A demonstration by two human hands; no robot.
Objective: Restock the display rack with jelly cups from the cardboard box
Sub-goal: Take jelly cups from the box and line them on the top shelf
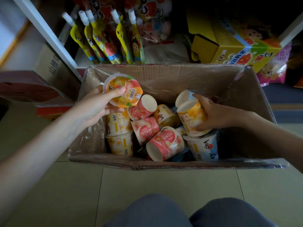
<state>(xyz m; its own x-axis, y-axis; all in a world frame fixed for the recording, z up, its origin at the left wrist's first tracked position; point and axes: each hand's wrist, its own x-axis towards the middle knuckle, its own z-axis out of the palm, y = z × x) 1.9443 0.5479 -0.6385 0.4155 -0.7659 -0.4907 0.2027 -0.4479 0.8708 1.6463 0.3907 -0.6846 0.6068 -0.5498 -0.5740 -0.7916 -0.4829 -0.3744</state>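
The cardboard box point(164, 76) fills the middle of the frame, open on the tiled floor, its right half in deep shadow. Behind it, across the top of the frame, the display rack point(49, 38) is dim: you can make out yellow spout pouches point(105, 40) and a yellow carton point(229, 46), and the rest is too dark to read. Your left hand point(98, 104), centre left, grips an orange-lidded jelly cup point(123, 90) over the box's upper left corner, thumb across the lid and fingers curled beneath. Your right hand point(214, 113), centre right, curls around a yellow jelly cup point(190, 117) tipped on its side inside the box. It half hides a blue-printed cup point(185, 96) just behind; whether it also holds that one is unclear. Pink cups point(165, 143) lie jumbled between your hands.
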